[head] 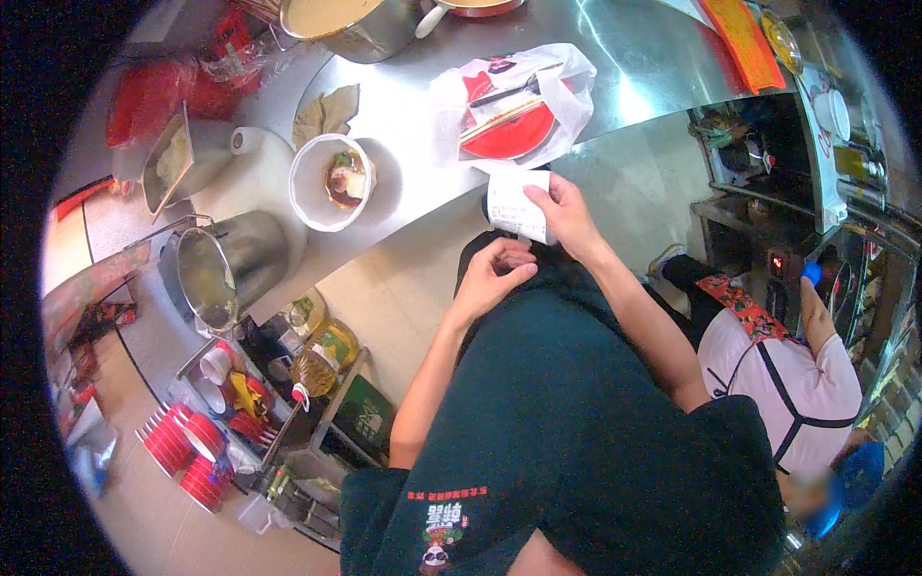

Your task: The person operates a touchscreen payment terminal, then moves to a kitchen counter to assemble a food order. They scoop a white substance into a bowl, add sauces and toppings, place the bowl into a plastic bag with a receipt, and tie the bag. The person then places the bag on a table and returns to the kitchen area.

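My right hand [565, 216] holds a white paper slip [517, 205] bearing print, pinched between thumb and fingers in front of my body. Just below and left of the slip is my left hand [498, 272], fingers curled and thumb apart, with nothing visible in it. Beyond the slip, on the steel counter, lies an open white plastic bag [444, 108] around a red round container [513, 137], with wooden chopsticks and a black utensil on top. To the left stands a white paper bowl [297, 183] with dark sauce, something pale and chopped greens inside.
Brown napkins [328, 115] lie behind the bowl. Large pots, including a tall steel one [252, 266], stand left and at the back. Oil bottles [324, 356] and stacked red cups [169, 443] sit at lower left. A co-worker [785, 389] in an apron is at right beside kitchen equipment.
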A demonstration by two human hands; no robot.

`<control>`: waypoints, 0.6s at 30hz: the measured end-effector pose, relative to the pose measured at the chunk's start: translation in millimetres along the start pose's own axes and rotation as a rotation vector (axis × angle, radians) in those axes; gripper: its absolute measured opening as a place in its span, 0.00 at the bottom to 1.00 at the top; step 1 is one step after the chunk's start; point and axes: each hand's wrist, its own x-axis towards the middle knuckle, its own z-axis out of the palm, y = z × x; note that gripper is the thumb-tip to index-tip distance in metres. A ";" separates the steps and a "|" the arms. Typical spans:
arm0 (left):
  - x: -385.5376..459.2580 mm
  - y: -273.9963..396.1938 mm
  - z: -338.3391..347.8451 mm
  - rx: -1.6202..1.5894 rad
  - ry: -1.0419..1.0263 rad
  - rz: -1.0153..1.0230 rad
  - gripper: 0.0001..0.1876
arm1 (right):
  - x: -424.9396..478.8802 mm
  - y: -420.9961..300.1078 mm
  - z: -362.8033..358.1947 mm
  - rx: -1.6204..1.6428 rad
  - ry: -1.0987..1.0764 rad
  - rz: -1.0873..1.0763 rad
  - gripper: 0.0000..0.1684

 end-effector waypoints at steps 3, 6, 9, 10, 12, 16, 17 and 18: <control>-4.2 -11.2 12.1 0.279 0.368 0.221 0.30 | 0.5 -7.3 0.6 0.133 -0.045 0.073 0.14; -3.3 0.9 21.0 0.320 0.697 0.441 0.34 | 1.1 -24.2 1.0 0.214 -0.030 0.226 0.14; -7.9 7.4 13.4 0.328 0.402 0.371 0.27 | 4.3 -29.8 -2.5 0.276 -0.058 0.288 0.16; -10.6 8.1 10.8 0.335 0.247 0.262 0.24 | 5.7 -36.5 -2.7 0.257 -0.048 0.314 0.16; -14.1 14.5 18.7 0.269 0.219 0.207 0.18 | 11.8 -46.4 -5.5 0.165 -0.069 0.330 0.23; -22.9 16.9 22.0 0.058 0.132 0.103 0.15 | 14.2 -75.8 1.7 -0.966 0.479 -0.477 0.38; -24.2 20.6 23.2 -0.016 0.099 0.066 0.15 | 20.6 -85.3 5.4 -1.057 0.495 -0.632 0.41; -26.1 24.1 25.2 -0.022 0.099 0.073 0.14 | 26.9 -91.8 8.1 -1.143 0.511 -0.784 0.43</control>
